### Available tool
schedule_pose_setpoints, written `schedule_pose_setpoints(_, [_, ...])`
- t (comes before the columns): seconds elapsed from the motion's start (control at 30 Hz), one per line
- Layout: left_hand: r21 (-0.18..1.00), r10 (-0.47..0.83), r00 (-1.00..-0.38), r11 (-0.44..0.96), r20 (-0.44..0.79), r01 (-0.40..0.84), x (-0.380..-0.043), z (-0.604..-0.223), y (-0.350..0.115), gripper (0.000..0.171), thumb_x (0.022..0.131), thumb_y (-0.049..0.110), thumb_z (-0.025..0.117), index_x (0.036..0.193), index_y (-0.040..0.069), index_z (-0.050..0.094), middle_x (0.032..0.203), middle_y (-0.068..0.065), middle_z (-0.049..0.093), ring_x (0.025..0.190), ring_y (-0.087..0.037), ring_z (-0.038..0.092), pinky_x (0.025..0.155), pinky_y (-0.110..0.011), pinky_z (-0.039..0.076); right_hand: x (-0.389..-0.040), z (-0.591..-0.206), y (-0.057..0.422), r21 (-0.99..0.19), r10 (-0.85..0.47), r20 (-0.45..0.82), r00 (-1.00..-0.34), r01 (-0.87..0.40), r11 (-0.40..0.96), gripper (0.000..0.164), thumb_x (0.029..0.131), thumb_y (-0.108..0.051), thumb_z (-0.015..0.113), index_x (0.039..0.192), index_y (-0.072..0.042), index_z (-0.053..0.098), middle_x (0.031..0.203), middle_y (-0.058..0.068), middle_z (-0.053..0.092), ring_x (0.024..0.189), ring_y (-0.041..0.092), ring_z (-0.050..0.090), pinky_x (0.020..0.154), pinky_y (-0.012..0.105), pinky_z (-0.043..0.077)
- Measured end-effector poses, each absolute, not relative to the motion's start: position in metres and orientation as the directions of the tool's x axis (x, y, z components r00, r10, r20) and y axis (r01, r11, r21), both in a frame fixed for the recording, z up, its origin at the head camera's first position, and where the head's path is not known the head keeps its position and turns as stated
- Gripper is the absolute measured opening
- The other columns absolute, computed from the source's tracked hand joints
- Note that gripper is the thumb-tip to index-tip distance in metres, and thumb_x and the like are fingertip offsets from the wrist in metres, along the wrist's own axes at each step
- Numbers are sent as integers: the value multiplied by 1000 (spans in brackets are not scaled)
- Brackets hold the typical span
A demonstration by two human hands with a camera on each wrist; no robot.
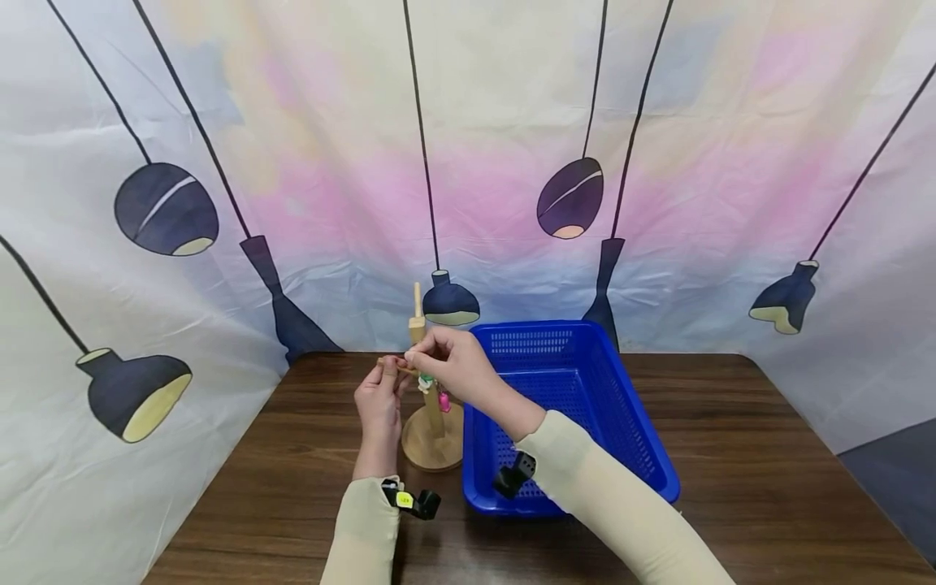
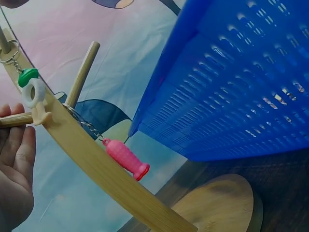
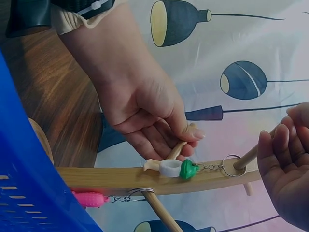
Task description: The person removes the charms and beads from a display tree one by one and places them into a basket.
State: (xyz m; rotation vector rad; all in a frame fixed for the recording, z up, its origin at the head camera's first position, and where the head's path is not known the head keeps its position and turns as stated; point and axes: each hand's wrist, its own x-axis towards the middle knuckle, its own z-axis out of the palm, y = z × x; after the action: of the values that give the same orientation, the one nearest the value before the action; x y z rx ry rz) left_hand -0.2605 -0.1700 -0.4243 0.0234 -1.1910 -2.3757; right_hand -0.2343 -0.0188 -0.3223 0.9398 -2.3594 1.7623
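Observation:
A wooden peg stand [image 1: 435,410] rises upright from a round base beside the basket. My left hand [image 3: 145,96] pinches the end of one lower peg [image 2: 17,120] between thumb and fingers. Higher up, my right hand [image 3: 289,166] has its fingertips around the end of another peg [image 3: 248,157]. The metal ring of a keychain [image 3: 188,169] with green, white and cream parts encircles that upper peg near the post. A pink keychain [image 2: 126,157] hangs by its ring from a different peg [image 2: 83,75].
A blue perforated plastic basket [image 1: 636,398] stands just right of the stand, under my right forearm. Both sit on a dark wooden table [image 1: 731,455]. Behind hangs a cloth backdrop [image 1: 329,162] printed with lamps.

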Motion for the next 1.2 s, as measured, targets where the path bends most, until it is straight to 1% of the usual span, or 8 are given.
schedule_pose_setpoints(0.17, [781, -446, -880, -487, 162, 391, -264, -425, -166, 31, 103, 12, 59, 76, 16, 74, 71, 9, 73, 68, 2, 69, 61, -13, 58, -237, -322, -14, -859, -475, 367, -800, -487, 156, 15, 99, -14, 69, 97, 0, 70, 102, 24, 74, 78, 43, 62, 59, 20, 46])
schedule_pose_setpoints(0.27, [784, -455, -878, -487, 147, 384, -265, -426, -166, 32, 103, 10, 59, 76, 14, 74, 70, 9, 73, 67, 1, 69, 60, -13, 58, -239, -321, -12, -866, -501, 342, -795, -473, 159, 16, 100, -15, 68, 101, 1, 71, 104, 24, 75, 87, 47, 66, 66, 33, 58])
schedule_pose_setpoints(0.4, [795, -456, -876, -469, 155, 385, -264, -425, -165, 30, 103, 12, 61, 76, 13, 74, 69, 8, 73, 67, 1, 71, 61, -13, 59, -244, -318, -9, -879, -515, 302, -803, -444, 177, 17, 100, -14, 68, 105, 1, 73, 106, 22, 75, 94, 42, 70, 78, 44, 63])
schedule_pose_setpoints(0.53, [801, -463, -869, -447, 175, 399, -264, -424, -166, 30, 102, 14, 61, 75, 13, 74, 68, 8, 72, 66, 1, 70, 61, -13, 58, -246, -312, -7, -875, -526, 270, -807, -434, 216, 17, 100, -15, 68, 108, -2, 74, 105, 18, 74, 93, 36, 70, 73, 30, 61])
schedule_pose_setpoints(0.67, [808, -471, -861, -423, 191, 410, -265, -423, -166, 33, 103, 11, 59, 74, 14, 73, 69, 8, 72, 67, 1, 70, 62, -13, 59, -249, -305, -5, -874, -532, 267, -804, -434, 217, 17, 99, -15, 69, 108, -2, 74, 102, 16, 74, 91, 36, 70, 75, 34, 61])
schedule_pose_setpoints(0.83, [830, -470, -857, -374, 214, 413, -265, -422, -164, 35, 104, 10, 58, 72, 16, 71, 68, 10, 71, 66, 1, 69, 61, -13, 57, -254, -300, -1, -880, -474, 285, -833, -423, 215, 16, 98, -14, 70, 107, -1, 73, 101, 17, 75, 88, 25, 71, 76, 28, 62])
schedule_pose_setpoints(1.0, [828, -479, -852, -376, 211, 416, -265, -423, -164, 35, 104, 9, 58, 72, 15, 71, 67, 9, 72, 67, 0, 70, 62, -14, 58, -262, -306, 4, -888, -406, 293, -865, -404, 219, 19, 98, -17, 70, 110, -2, 71, 103, 17, 74, 91, 29, 71, 80, 32, 63])
schedule_pose_setpoints(1.2, [820, -498, -843, -383, 204, 425, -264, -424, -163, 31, 102, 12, 61, 73, 14, 72, 66, 9, 74, 67, 1, 72, 64, -14, 60, -267, -325, 1, -894, -311, 285, -906, -369, 254, 17, 97, -14, 71, 109, -2, 72, 104, 17, 74, 83, 14, 66, 75, 30, 59])
